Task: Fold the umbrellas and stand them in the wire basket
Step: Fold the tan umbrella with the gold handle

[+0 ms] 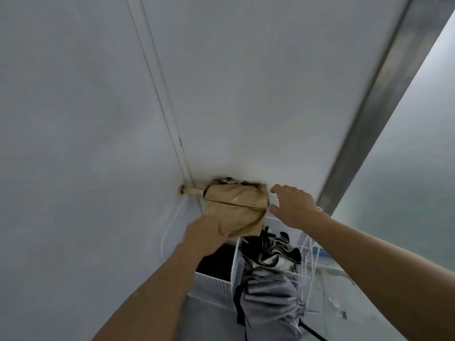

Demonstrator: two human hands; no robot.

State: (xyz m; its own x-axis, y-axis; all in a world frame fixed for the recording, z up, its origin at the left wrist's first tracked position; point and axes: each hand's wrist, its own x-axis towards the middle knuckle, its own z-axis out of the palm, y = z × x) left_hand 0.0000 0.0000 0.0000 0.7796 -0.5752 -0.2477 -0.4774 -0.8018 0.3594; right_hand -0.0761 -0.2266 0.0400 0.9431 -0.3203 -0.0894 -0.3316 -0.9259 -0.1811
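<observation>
A folded tan umbrella (pixel 236 207) lies nearly level above the white wire basket (pixel 214 284), its handle end pointing left into the wall corner. My left hand (pixel 204 236) grips its lower fabric edge. My right hand (pixel 293 205) hovers just right of the umbrella with fingers spread, and I cannot tell whether the fingertips touch it. Two more folded umbrellas stand in the basket: a black-and-white one (pixel 270 252) and a grey one (pixel 268 301) with a black strap. The basket's bottom is hidden.
White walls meet in a corner behind the basket, with a white trim strip (pixel 157 77) running up. A metal frame post (pixel 384 94) and a frosted glass pane (pixel 413 168) stand at the right. Grey floor (pixel 344 313) shows at lower right.
</observation>
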